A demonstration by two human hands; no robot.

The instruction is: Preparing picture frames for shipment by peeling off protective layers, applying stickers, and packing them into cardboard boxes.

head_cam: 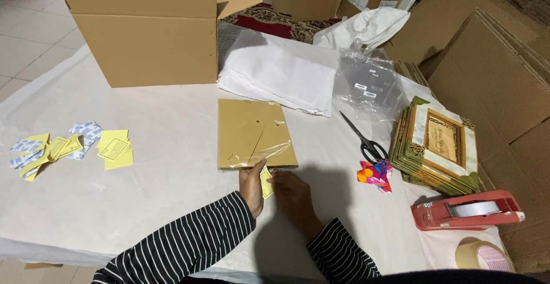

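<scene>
A flat gold-brown board in a clear plastic sleeve (pixel 252 132) lies on the white table (pixel 160 123). My left hand (pixel 252 185) touches its near edge and pinches a small yellow slip (pixel 266 182). Right beside it, my right hand (pixel 293 195) has its fingertips at the same slip and the sleeve's near edge. Both sleeves are black with white stripes.
A large open cardboard box (pixel 143 26) stands at the back left, folded white sheets (pixel 275 72) beside it. Yellow slips and small packets (pixel 69 149) lie at left. Black scissors (pixel 361 138), stacked ornate frames (pixel 438 146), a red tape dispenser (pixel 467 209) and a tape roll (pixel 484 256) sit at right.
</scene>
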